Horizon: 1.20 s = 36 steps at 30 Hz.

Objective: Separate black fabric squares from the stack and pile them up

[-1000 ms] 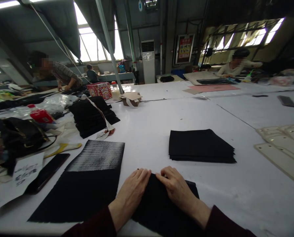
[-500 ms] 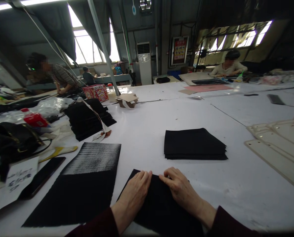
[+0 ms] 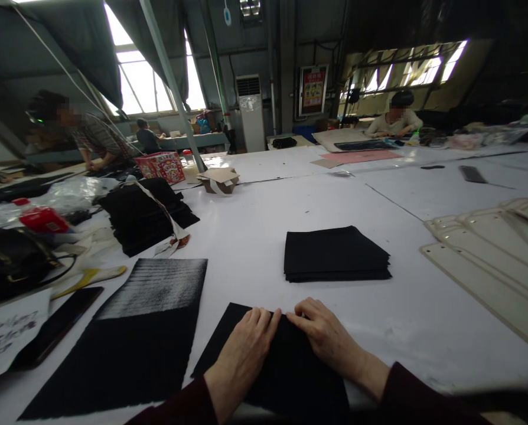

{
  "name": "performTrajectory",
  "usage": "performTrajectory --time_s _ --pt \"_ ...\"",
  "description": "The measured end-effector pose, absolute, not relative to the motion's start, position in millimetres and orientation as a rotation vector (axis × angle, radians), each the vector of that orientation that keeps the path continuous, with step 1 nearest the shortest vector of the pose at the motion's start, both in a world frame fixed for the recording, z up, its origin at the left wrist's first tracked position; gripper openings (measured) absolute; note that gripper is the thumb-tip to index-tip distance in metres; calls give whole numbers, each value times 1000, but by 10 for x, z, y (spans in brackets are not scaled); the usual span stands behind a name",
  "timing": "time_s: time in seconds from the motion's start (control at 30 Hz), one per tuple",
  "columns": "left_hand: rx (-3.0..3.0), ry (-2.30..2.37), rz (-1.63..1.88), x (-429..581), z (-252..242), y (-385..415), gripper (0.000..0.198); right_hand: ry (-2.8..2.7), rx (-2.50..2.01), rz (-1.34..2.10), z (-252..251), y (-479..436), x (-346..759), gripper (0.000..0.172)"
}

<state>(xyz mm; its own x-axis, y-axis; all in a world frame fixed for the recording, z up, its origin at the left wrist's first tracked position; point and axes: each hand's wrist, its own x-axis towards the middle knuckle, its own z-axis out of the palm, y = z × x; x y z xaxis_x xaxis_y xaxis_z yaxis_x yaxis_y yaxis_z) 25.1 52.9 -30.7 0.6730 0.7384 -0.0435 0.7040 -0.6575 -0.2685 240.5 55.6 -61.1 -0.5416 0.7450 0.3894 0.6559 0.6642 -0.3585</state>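
A piece of black fabric [image 3: 308, 372] lies on the table in front of me, with its far edge under my fingers. My left hand [image 3: 248, 348] rests over the left part of that edge, its fingers close together and bent down onto the cloth; its thumb is hidden. From the other side my right hand [image 3: 321, 333] grips the same edge, its fingers curled in and the index finger pointing towards the left hand. A small gap separates the fingertips of both hands. Just beyond them sits a neat stack of folded black fabric pieces [image 3: 335, 254].
At left lie black fabric sheets with a whitish band [image 3: 153, 286], a dark phone [image 3: 55, 324] and a handwritten paper [image 3: 13, 333]. Behind them stands a tied black fabric bundle [image 3: 144, 212]. Beige templates [image 3: 489, 254] spread at right. Other people [image 3: 392, 121] work farther back.
The view has turned slightly to the right, so the surroundings sit farther left. Both hands stay at the fabric's far edge, their fingertips slightly nearer each other.
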Motion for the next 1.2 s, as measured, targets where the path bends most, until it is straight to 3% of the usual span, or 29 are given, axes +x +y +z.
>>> performTrajectory --time_s 1.2 --pt "-2713 -976 150 678 -381 419 60 -2432 -1015 171 -554 452 2901 34"
